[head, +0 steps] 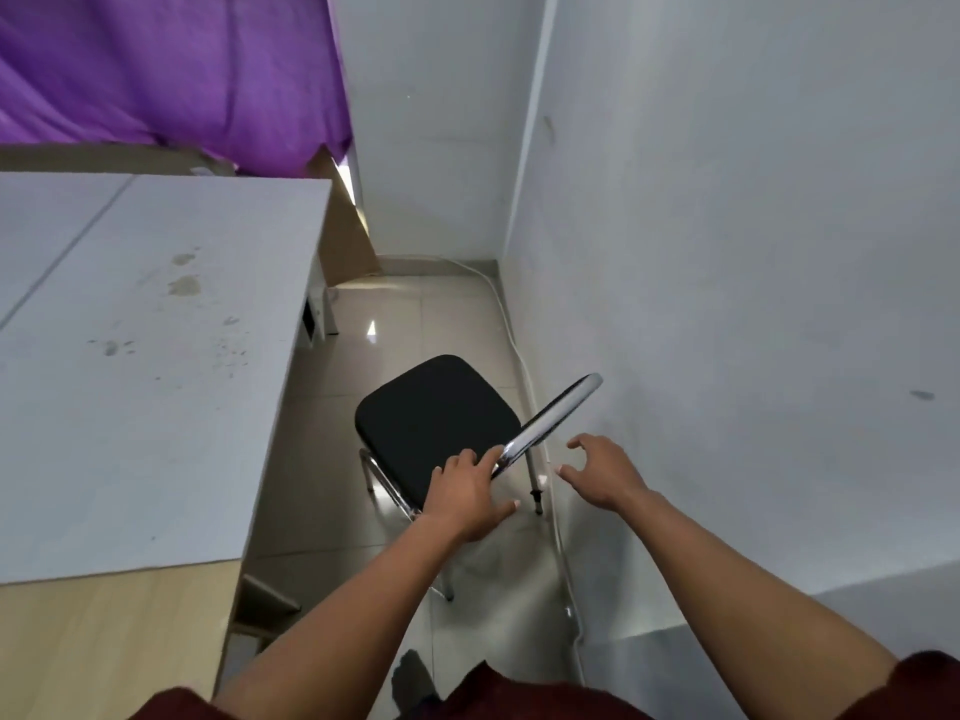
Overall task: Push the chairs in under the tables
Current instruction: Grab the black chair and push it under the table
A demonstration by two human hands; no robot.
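A chair with a black padded seat (434,418) and chrome frame stands on the tiled floor between the white table (145,356) at left and the wall at right, fully clear of the table. Its shiny chrome backrest rail (550,420) runs diagonally toward the wall. My left hand (467,493) rests at the near end of that rail, fingertips touching it, thumb spread away from the fingers. My right hand (602,472) hovers open just right of the rail, fingers apart, holding nothing.
A grey wall (753,304) runs close along the right, with a white cable (511,345) along its base. A purple curtain (171,70) hangs behind the table, with a brown cardboard sheet (345,236) leaning in the corner. A lower wooden surface (104,641) lies at near left.
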